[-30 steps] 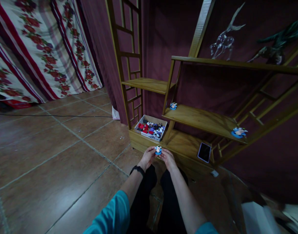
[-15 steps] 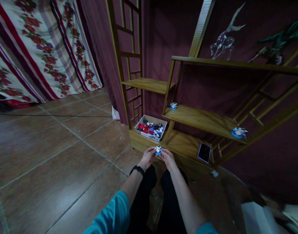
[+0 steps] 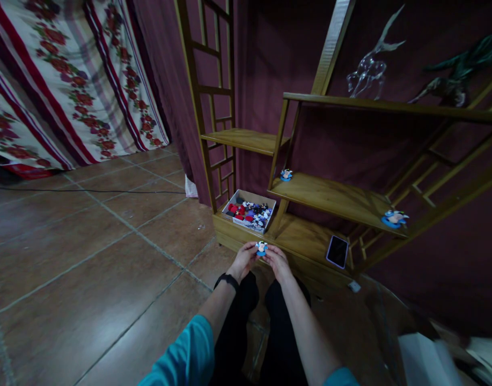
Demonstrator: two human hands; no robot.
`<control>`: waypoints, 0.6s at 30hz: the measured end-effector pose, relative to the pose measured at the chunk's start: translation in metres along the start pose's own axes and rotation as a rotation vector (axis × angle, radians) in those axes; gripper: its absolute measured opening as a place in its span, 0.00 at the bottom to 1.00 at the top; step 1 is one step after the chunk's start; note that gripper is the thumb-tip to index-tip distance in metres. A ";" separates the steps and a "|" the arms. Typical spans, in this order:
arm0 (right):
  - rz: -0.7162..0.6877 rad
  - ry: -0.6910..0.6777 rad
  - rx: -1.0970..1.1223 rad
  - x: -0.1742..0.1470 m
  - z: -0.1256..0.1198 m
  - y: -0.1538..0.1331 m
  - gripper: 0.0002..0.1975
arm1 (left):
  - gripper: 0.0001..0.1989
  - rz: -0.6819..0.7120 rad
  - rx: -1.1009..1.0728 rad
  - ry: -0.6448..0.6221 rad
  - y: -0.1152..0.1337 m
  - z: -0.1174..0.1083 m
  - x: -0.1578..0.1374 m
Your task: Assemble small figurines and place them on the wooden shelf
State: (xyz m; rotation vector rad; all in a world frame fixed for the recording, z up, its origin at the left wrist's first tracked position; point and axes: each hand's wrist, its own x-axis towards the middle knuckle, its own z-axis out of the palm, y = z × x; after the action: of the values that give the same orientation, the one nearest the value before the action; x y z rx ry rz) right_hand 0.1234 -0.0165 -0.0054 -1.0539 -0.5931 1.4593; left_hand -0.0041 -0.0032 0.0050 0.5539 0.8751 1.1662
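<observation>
A small blue-and-white figurine (image 3: 261,247) on a blue base is held upright between my two hands, in front of the low shelf unit. My left hand (image 3: 244,258) grips its left side with the fingertips, and my right hand (image 3: 277,260) pinches the right side. Just beyond my hands, a cardboard box (image 3: 246,227) holds several small figurines in red, black, white and purple. Two similar blue-based figures stand on the middle shelf (image 3: 330,194): one figurine (image 3: 286,175) at its left end, another figurine (image 3: 394,218) at its right end.
A tablet or phone (image 3: 337,251) with a dark screen lies on the bottom shelf. Up on the top shelf (image 3: 390,107) stand a clear deer ornament (image 3: 368,72) and a dark sculpture (image 3: 455,75). Wooden lattice uprights frame the unit. A thin cable (image 3: 109,190) crosses the tiled floor.
Almost nothing differs. The figurine stays between my hands, perhaps turned very slightly.
</observation>
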 end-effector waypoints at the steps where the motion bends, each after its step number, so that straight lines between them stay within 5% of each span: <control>1: 0.001 0.002 0.000 0.000 0.000 0.000 0.14 | 0.10 -0.005 0.004 0.004 0.000 0.000 0.000; 18: 0.009 0.016 0.004 -0.004 0.002 -0.005 0.13 | 0.12 -0.009 0.029 -0.028 0.003 0.000 -0.002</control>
State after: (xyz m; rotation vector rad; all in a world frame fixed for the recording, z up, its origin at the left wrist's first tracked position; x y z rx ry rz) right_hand 0.1240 -0.0195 0.0005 -1.0658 -0.5744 1.4576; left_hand -0.0055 -0.0039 0.0077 0.5883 0.8706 1.1369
